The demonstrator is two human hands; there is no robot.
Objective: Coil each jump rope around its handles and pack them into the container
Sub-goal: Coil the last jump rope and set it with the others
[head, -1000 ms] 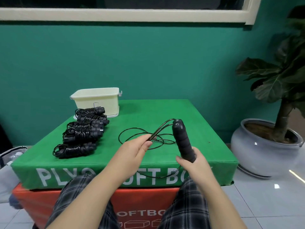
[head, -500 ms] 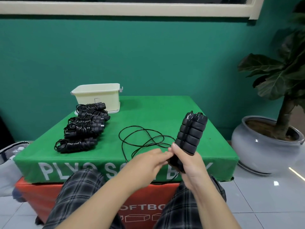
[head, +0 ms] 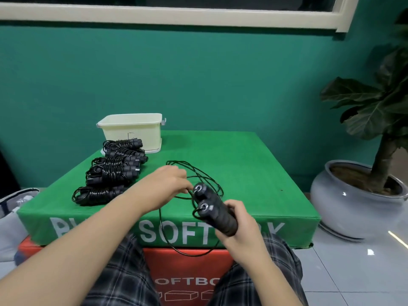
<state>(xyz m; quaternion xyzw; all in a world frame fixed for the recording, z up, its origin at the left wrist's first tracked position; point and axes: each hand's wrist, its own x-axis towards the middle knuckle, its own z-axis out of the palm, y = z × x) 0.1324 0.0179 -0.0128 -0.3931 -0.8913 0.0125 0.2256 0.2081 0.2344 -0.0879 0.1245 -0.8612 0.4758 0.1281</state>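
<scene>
Tipped forward now, both handles [head: 215, 214] fill the right hand [head: 240, 226].

Gym corner — soft plyo boxes [head: 242, 173]

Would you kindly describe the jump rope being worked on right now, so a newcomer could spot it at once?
Start at the green soft box and look to its front edge. There the right hand grips two black ribbed handles side by side, while the left hand pinches the thin black cord. Unlike the coiled bundles near the cream container, its cord lies loose.
</scene>
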